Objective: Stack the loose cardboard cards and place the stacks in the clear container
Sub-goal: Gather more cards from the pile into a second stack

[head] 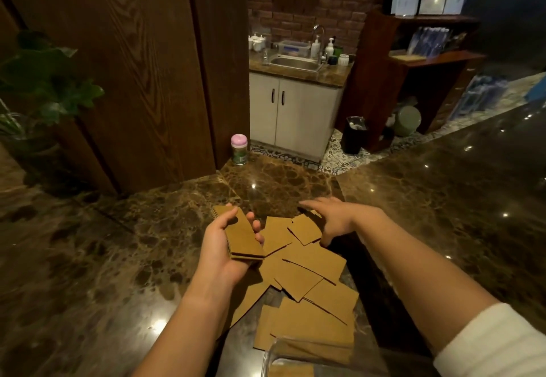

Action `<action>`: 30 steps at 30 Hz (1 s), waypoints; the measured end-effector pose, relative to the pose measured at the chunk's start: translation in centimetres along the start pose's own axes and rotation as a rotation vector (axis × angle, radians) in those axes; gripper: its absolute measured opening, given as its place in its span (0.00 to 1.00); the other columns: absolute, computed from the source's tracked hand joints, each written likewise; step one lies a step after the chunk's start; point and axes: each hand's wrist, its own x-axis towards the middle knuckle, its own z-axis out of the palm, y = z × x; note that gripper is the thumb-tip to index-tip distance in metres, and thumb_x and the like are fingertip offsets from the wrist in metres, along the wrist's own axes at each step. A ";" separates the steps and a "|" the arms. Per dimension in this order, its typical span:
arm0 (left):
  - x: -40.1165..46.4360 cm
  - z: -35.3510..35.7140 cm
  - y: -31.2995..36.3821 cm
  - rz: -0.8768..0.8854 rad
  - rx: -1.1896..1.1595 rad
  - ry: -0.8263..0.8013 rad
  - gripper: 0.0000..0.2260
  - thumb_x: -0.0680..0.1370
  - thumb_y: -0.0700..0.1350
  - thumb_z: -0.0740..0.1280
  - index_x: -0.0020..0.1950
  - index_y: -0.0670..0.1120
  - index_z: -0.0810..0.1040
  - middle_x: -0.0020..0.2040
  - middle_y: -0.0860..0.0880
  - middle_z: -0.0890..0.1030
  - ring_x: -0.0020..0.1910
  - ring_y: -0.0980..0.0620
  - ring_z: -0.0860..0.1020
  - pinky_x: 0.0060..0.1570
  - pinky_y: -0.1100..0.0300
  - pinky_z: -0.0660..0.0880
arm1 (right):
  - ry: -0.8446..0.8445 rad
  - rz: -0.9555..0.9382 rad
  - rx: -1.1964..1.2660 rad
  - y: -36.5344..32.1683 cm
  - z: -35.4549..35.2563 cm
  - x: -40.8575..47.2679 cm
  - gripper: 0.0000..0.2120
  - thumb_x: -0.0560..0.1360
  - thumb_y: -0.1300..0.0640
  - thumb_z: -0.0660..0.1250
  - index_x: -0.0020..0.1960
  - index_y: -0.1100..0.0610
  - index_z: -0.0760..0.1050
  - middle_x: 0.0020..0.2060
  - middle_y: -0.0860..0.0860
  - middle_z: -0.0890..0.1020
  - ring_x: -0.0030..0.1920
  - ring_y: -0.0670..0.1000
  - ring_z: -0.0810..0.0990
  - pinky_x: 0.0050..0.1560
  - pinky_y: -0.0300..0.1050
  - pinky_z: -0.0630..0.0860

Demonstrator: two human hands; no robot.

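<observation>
My left hand (220,246) holds a small stack of brown cardboard cards (240,236) above the marble counter, thumb on top and fingers underneath. Several loose cards (310,282) lie overlapping on the counter, spread from the middle toward me. My right hand (334,220) hovers palm down over the far end of the pile, fingers spread, touching or just above one card (305,229). The clear container (310,357) sits at the bottom edge of the view, with some cards visible inside it and loose cards lying against its far rim.
The dark marble counter (118,258) wraps around to the right. A small jar with a pink lid (239,149) stands at the counter's far edge. A potted plant (38,87) stands at the left. Beyond are a sink cabinet (295,110) and wooden shelves.
</observation>
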 end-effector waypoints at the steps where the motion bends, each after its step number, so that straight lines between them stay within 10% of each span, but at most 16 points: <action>1: 0.0 0.0 0.0 -0.001 0.001 0.005 0.28 0.74 0.47 0.68 0.74 0.44 0.69 0.47 0.42 0.78 0.36 0.47 0.79 0.33 0.56 0.74 | -0.001 0.022 -0.030 -0.3 -0.2 0.2 0.54 0.62 0.47 0.79 0.79 0.43 0.51 0.76 0.52 0.61 0.76 0.59 0.56 0.72 0.61 0.64; 10: -1.3 1.4 -0.7 -0.023 0.011 -0.001 0.25 0.76 0.47 0.67 0.72 0.44 0.71 0.46 0.43 0.79 0.36 0.47 0.79 0.33 0.56 0.74 | 0.262 0.142 0.719 0.5 -2.0 -6.1 0.15 0.72 0.56 0.76 0.56 0.54 0.78 0.47 0.49 0.83 0.52 0.53 0.81 0.42 0.44 0.74; 16: -4.2 5.7 -2.2 -0.026 0.090 -0.202 0.18 0.75 0.38 0.68 0.62 0.54 0.77 0.50 0.41 0.82 0.43 0.43 0.80 0.43 0.50 0.75 | 0.357 0.034 1.629 -2.5 -2.6 -13.8 0.14 0.76 0.64 0.68 0.62 0.57 0.79 0.53 0.56 0.86 0.53 0.56 0.85 0.42 0.50 0.80; 25: -6.8 9.3 -2.8 0.003 0.166 -0.406 0.22 0.76 0.36 0.64 0.65 0.57 0.77 0.53 0.42 0.85 0.50 0.40 0.81 0.45 0.46 0.78 | 0.663 -0.129 1.749 -5.7 -1.2 -19.9 0.12 0.76 0.68 0.67 0.58 0.58 0.80 0.49 0.55 0.87 0.48 0.54 0.86 0.45 0.51 0.82; 30: -6.9 9.7 -2.8 -0.085 0.172 -0.433 0.19 0.76 0.48 0.69 0.67 0.54 0.76 0.53 0.39 0.84 0.43 0.41 0.83 0.35 0.50 0.79 | 1.121 -0.646 1.275 -5.6 0.4 -20.7 0.13 0.68 0.69 0.74 0.42 0.52 0.86 0.42 0.47 0.87 0.47 0.49 0.85 0.51 0.47 0.82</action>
